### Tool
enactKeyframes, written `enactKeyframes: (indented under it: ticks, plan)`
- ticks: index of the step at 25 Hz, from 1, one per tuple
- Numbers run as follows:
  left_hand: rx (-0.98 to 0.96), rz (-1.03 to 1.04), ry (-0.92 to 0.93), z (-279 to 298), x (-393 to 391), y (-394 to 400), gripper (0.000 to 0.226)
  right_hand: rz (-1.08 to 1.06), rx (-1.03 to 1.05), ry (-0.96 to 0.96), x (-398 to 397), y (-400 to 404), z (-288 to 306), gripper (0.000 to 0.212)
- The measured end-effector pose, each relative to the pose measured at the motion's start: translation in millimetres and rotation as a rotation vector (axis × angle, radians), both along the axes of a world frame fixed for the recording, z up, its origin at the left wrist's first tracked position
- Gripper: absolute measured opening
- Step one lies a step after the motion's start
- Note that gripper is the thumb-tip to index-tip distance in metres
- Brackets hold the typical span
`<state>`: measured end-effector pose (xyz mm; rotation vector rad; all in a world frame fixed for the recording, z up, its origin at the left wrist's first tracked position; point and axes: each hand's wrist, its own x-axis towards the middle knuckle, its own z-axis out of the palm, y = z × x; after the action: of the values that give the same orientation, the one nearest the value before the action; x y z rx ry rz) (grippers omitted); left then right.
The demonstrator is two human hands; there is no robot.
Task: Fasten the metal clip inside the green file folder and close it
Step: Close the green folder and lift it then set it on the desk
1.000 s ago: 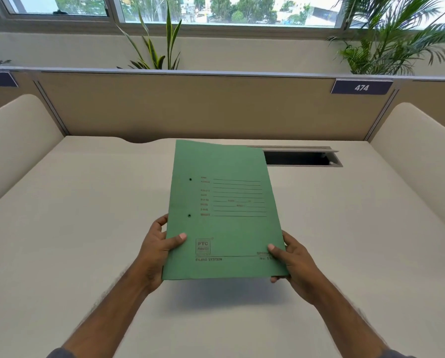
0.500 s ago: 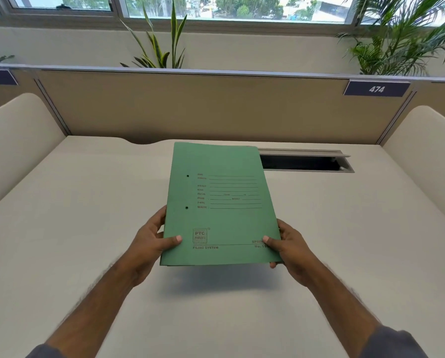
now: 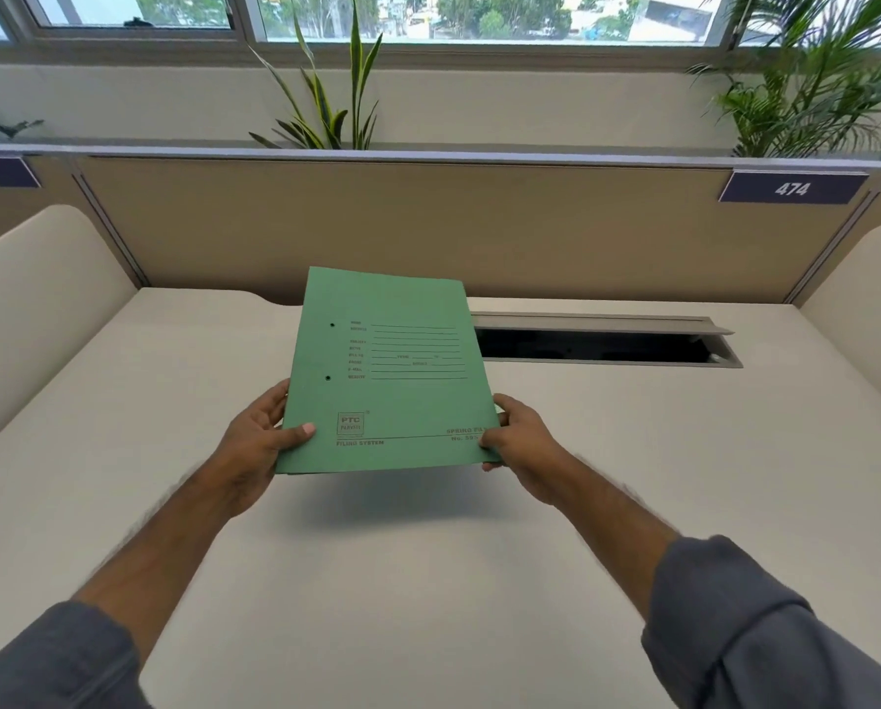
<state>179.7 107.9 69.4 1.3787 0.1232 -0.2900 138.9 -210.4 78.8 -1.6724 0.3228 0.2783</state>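
The green file folder (image 3: pixel 392 371) is shut, its printed front cover facing up, and it hangs a little above the desk (image 3: pixel 172 401), casting a shadow below. My left hand (image 3: pixel 259 447) grips its lower left corner, thumb on top. My right hand (image 3: pixel 522 445) grips the lower right corner the same way. Two small punched holes show near the folder's left edge. The metal clip is hidden inside.
An open cable slot (image 3: pixel 602 345) with a raised lid lies in the desk behind and right of the folder. Beige partition panels (image 3: pixel 428 227) close off the back and both sides. Plants stand behind the partition, and a "474" label (image 3: pixel 791 188) sits at the upper right.
Both hands have carried the shut folder slightly farther from me and more to the centre of the desk; my forearms reach out more. The grip is unchanged.
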Motion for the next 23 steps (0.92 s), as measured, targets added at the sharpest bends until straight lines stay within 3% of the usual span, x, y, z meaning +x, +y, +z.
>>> enactKeyframes:
  ticks: [9,17,23]
  plan:
    - [0.169,0.060,0.168,-29.9,84.8,25.0,0.063,0.004,-0.145,0.142,68.2,45.5,-35.2,0.044]
    - [0.442,0.060,0.172,-45.0,111.6,16.2,0.062,0.048,-0.347,0.107,80.3,51.3,-51.8,0.037]
    - [0.585,0.109,0.125,-47.1,108.7,9.7,0.064,0.046,-0.351,0.106,72.8,45.7,-55.5,0.043]
